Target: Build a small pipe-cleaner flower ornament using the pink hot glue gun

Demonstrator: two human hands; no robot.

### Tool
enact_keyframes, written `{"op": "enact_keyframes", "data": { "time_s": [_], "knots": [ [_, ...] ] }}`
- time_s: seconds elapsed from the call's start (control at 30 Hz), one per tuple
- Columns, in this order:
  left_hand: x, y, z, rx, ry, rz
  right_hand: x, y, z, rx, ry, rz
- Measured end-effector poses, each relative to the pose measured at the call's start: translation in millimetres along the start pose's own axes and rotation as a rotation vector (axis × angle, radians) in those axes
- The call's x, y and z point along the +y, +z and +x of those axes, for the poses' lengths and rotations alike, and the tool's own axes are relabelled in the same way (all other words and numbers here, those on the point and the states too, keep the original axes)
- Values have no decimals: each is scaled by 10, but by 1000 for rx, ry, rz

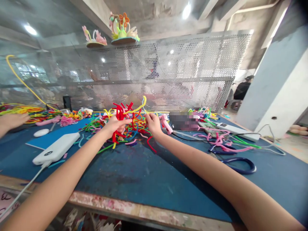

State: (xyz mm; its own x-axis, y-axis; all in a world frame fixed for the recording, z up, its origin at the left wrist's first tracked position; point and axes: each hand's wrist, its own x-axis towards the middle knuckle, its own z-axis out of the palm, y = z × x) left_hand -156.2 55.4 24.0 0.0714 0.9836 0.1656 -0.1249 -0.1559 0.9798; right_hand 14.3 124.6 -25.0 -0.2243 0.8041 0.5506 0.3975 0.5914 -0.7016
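Note:
My left hand (116,125) is closed around a bunch of red pipe cleaners (119,112), whose ends stick out above and below the fist. Its index finger points right. A yellow pipe cleaner (136,107) rises from the bunch and curls over at its tip. Just right of it, my right hand (153,123) has thumb and fingers pinched together by the curled end; what lies between the fingertips is too small to make out. Beneath and behind both hands spreads a tangled heap of multicoloured pipe cleaners (136,126).
A white power bank (56,149) with a cable lies left, near another person's hand (18,121). Right are a pink glue gun (166,124), a dark-screened device (181,121), dark-handled scissors (240,165) and a white power strip (238,131). A perforated metal screen (192,73) stands behind.

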Motion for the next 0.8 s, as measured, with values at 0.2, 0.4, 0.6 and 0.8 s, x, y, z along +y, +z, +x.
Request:
{"op": "enact_keyframes", "data": {
  "time_s": [0.2,0.4,0.6,0.8],
  "knots": [
    [331,14,-119,15,185,-543,-29,29,-303,-425,-220,-253],
    [379,-9,-169,31,92,-568,-182,-5,-367,-585,-299,-380],
    [88,-23,39,291,163,-5,-313,-326,-72,-678,-202,-353],
    [-9,-272,97,471,179,321,-564,-646,24,-390,-177,-345]
  ]
}}
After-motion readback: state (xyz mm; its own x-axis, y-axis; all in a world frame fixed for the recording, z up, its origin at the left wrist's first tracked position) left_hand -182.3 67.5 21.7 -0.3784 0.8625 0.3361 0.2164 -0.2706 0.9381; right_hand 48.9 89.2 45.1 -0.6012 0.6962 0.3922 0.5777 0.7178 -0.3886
